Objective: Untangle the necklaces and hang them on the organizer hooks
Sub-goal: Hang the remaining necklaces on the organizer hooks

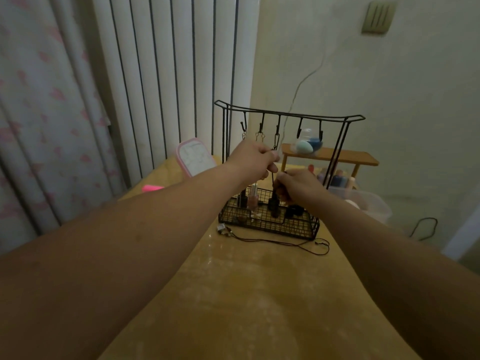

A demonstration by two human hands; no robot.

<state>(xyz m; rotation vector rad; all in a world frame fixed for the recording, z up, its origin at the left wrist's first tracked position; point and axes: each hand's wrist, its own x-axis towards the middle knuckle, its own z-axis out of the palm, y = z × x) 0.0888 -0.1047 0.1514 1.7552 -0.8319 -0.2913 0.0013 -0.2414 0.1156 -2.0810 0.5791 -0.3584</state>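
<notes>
Left hand (255,158) pinches the dark cord necklace (272,179) below the third hook (278,126); right hand (298,187), at its 4 o'clock, curls round the same cord lower down. Both forearms reach straight ahead. I'd keep the cord taut, seat its loop fully in the hook, then release the low hand first. Second necklace (285,241) lies on the table (233,307), 6 o'clock of the organizer (285,114)
</notes>
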